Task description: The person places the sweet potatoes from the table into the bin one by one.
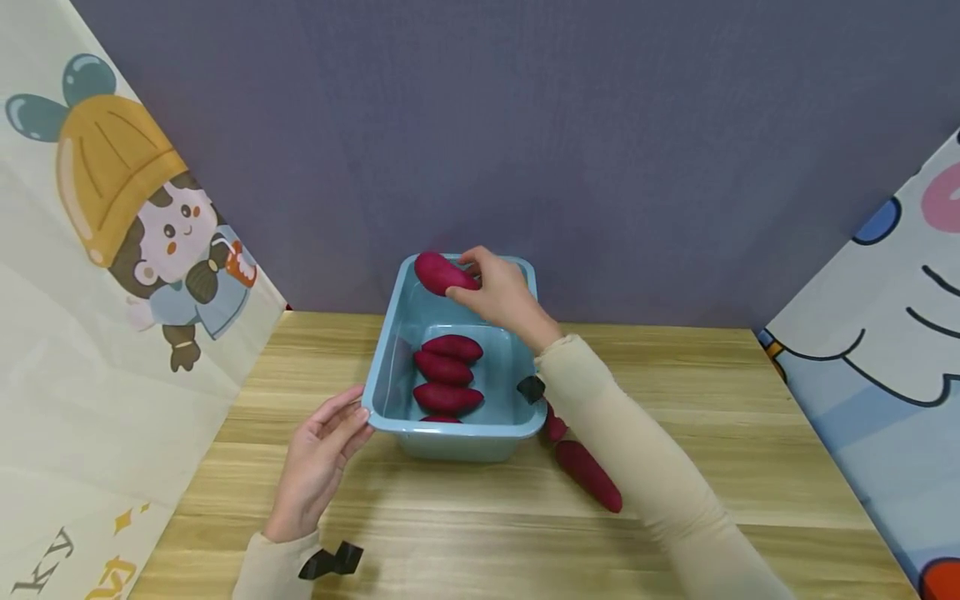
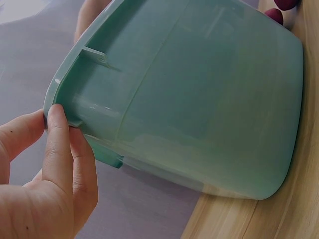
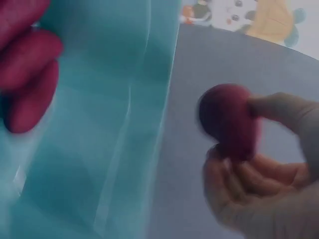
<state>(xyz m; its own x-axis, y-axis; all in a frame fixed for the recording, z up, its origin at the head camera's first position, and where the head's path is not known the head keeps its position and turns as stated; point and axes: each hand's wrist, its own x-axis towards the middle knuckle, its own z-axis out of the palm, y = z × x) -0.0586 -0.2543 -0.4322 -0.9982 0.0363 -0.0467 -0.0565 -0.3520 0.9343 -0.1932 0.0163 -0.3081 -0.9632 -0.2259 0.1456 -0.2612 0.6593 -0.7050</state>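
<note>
A light blue plastic bin [image 1: 459,447] stands on the table, and several purple-red sweet potatoes [image 1: 448,398] lie in a row on its floor. My right hand [image 1: 504,293] holds another sweet potato [image 1: 437,273] over the far end of the bin, pinched between thumb and fingers. The same held sweet potato [image 3: 227,119] is slightly blurred in the right wrist view. At the bin's near left corner, my left hand [image 1: 318,458] pinches the rim [image 2: 56,84] between thumb and fingertips.
Right of the bin, a long sweet potato [image 1: 588,475] lies on the wood-grain table [image 1: 465,533], and another [image 1: 555,427] is partly hidden by the right sleeve. A grey-purple wall [image 1: 600,150] rises behind; printed cartoon panels [image 1: 180,225] flank the table.
</note>
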